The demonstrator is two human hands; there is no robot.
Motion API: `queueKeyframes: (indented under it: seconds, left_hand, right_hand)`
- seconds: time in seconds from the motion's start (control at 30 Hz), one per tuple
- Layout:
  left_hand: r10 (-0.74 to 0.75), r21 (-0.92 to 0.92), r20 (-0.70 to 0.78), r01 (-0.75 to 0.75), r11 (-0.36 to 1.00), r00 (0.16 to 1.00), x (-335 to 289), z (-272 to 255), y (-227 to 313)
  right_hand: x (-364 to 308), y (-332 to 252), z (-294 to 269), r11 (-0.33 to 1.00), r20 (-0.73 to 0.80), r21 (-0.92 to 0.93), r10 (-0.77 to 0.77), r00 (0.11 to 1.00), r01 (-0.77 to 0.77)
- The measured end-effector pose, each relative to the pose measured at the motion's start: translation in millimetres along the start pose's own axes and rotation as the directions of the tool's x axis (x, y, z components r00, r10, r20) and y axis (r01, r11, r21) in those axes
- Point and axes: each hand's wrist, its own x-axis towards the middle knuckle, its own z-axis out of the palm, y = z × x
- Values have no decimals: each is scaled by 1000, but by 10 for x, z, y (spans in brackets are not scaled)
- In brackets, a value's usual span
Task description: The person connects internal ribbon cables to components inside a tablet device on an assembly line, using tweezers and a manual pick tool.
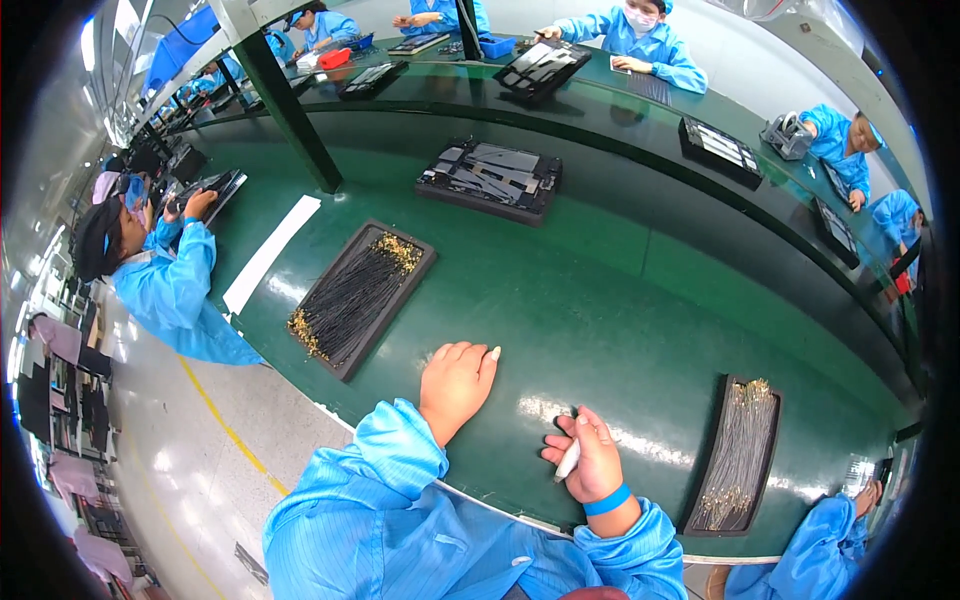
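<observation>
White tool (567,462) in our right hand (594,470)

We hold it right of the black-cable tray (395,306), nearer us, fingers curled around it. Our left hand (458,388) is on the worktop (600,300) near that tray, fingers loosely bent; we cannot tell whether they grip anything. The grey-cable tray (710,450) lies well to its right.

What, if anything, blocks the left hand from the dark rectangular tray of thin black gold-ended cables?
Nothing visible: only the glossy green tabletop shows between the left hand and the dark tray.
</observation>
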Motion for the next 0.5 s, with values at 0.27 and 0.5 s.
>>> queueKeyframes:
  seconds: [0.27,0.5]
  left_hand:
    - [-12,-9,-8,12,1000,1000,-3,1,15]
    - [15,-3,-3,-15,1000,1000,-6,-5,12]
  right_hand:
    - [7,3,-9,1000,3,1,4,1000,-4]
    - [2,2,-11,1000,11,9,3,1000,-3]
